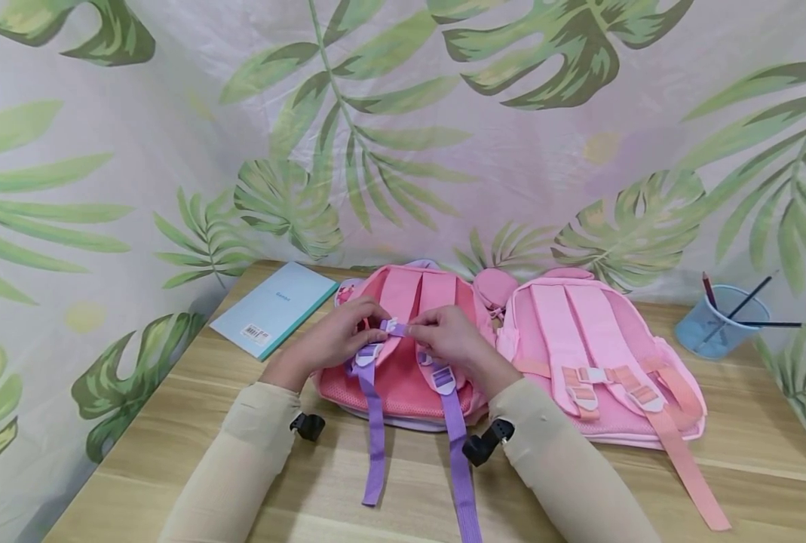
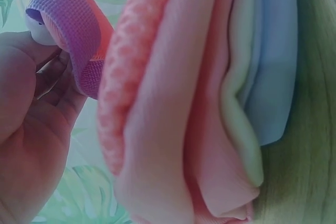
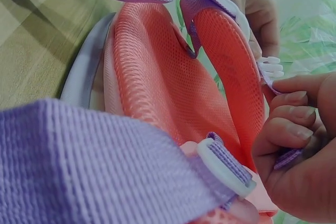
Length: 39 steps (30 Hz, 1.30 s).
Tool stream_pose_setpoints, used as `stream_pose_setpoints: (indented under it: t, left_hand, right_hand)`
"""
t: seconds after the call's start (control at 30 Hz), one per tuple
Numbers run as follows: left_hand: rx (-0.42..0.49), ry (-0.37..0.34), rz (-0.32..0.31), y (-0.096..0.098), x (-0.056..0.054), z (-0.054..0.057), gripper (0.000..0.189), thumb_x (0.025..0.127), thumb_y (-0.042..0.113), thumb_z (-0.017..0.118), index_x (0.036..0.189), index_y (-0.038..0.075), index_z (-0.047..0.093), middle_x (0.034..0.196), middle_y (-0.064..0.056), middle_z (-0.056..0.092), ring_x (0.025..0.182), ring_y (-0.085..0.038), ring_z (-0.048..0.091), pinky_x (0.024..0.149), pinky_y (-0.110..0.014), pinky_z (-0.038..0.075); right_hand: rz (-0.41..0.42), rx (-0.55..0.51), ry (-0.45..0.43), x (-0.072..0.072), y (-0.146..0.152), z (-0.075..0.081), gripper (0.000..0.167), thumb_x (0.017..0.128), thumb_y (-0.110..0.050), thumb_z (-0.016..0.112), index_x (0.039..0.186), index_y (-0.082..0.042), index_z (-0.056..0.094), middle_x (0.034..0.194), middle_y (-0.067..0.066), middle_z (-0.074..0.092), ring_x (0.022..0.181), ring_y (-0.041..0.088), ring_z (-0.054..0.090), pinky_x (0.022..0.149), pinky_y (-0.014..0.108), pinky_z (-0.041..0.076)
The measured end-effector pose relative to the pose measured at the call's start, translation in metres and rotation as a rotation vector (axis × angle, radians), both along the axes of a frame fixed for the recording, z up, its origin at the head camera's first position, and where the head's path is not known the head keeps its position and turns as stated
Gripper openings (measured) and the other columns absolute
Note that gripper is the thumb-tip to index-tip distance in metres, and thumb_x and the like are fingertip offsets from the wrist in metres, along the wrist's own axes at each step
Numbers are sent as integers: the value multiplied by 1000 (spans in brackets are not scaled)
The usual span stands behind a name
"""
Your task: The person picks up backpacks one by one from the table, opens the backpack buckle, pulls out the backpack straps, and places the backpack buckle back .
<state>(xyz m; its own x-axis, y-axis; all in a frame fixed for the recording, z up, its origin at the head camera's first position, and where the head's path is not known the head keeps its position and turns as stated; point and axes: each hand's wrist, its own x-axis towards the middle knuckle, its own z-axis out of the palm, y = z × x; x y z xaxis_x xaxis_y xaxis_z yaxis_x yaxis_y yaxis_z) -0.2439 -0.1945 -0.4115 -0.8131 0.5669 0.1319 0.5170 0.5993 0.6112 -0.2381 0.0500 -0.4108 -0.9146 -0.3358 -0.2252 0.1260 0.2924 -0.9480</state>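
A coral-pink backpack (image 1: pixel 403 392) lies on the table with its shoulder straps facing up. Between my two hands runs a short purple chest strap (image 1: pixel 398 329) with a white pronged buckle (image 3: pixel 271 66). My left hand (image 1: pixel 340 335) grips the strap's buckle end beside the left shoulder strap (image 3: pixel 231 51). My right hand (image 1: pixel 453 339) pinches the purple webbing just right of the buckle, its other fingers curled. Below the hands, white adjusters (image 1: pixel 444 379) hold long purple straps (image 1: pixel 458 452) that trail down over the table. In the left wrist view, purple webbing (image 2: pixel 65 19) loops by the left fingers.
A lighter pink backpack (image 1: pixel 586 332) with orange straps and a small round pink pouch (image 1: pixel 495 288) lie to the right. Farther right stands a blue mesh cup (image 1: pixel 715 332) with pencils. A light-blue notebook (image 1: pixel 274 305) lies at the back left of the wooden table (image 1: pixel 172 452).
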Motion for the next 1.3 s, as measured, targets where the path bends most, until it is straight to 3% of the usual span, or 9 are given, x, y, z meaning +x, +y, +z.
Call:
stream_pose_setpoints:
  t: [0.3,0.53,0.7,0.87,1.03,1.3]
  left_hand:
    - [-4,23,-17,1,0,1,21,102,14,75,122,9,70,110,-3,68,99,-17,60,91,-35,56]
    - [-1,59,-43,3,0,-1,20,102,15,76,121,9,72,109,-3,69,99,-16,61,92,-40,56]
    - [12,81,-57,4,-1,-3,17,102,14,76,118,9,72,109,-2,70,100,-16,61,93,-42,56]
    - [-3,63,-30,4,-1,-2,18,102,14,76,119,10,72,109,-2,70,99,-17,61,93,-39,56]
    - [-15,20,-3,4,-1,-1,20,102,15,75,122,10,72,113,-3,70,102,-18,61,96,-40,56]
    - [-8,7,-10,4,-1,-1,20,103,14,74,122,10,71,113,-3,68,101,-18,60,95,-40,55]
  right_hand:
    - [-25,-14,-46,-1,-4,-2,22,105,-18,70,117,-2,79,65,-1,54,50,9,44,51,23,40]
    - [5,-31,-49,-2,-12,-4,21,104,-15,70,117,0,79,60,-3,46,48,10,40,49,23,37]
    - [20,-43,-52,-2,-13,-6,22,105,-14,69,120,0,77,62,-2,49,51,11,43,50,24,39]
    - [14,-17,-26,-2,-7,-3,22,105,-20,71,112,-1,78,64,0,54,53,11,48,51,24,43]
    - [39,11,-15,-1,1,2,25,105,-19,70,108,6,75,64,-1,54,54,11,46,52,24,40]
    - [51,32,-4,-2,4,1,17,106,-16,69,108,-2,78,65,-1,54,54,10,46,52,24,39]
